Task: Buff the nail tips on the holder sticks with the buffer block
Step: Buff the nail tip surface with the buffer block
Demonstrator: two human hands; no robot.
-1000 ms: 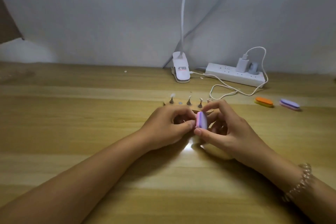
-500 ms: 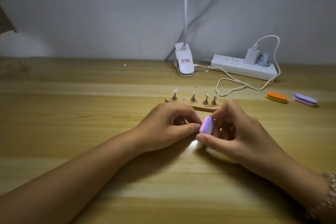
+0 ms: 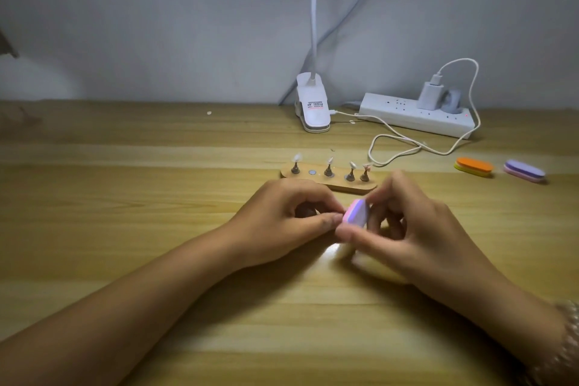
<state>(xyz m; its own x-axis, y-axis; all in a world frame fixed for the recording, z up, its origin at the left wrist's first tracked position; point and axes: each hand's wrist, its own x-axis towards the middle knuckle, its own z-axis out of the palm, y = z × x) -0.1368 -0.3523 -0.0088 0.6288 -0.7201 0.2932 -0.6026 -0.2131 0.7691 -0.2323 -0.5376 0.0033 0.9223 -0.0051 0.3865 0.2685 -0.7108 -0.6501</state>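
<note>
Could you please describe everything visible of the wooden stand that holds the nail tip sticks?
The wooden stand is an oblong pale-wood base with rounded ends, flat on the table beyond the left hand and right hand. Four metal holder sticks stand in it, each topped with a nail tip; a round metal disc sits bare, second from left.

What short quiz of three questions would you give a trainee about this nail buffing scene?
1. True or false: the right hand holds the buffer block.
2. How many holder sticks stand on the wooden base?
3. Which spare buffer lies nearer the base: A, the orange buffer, or B, the purple buffer?
Key: 1 true; 2 four; 3 A.
</note>
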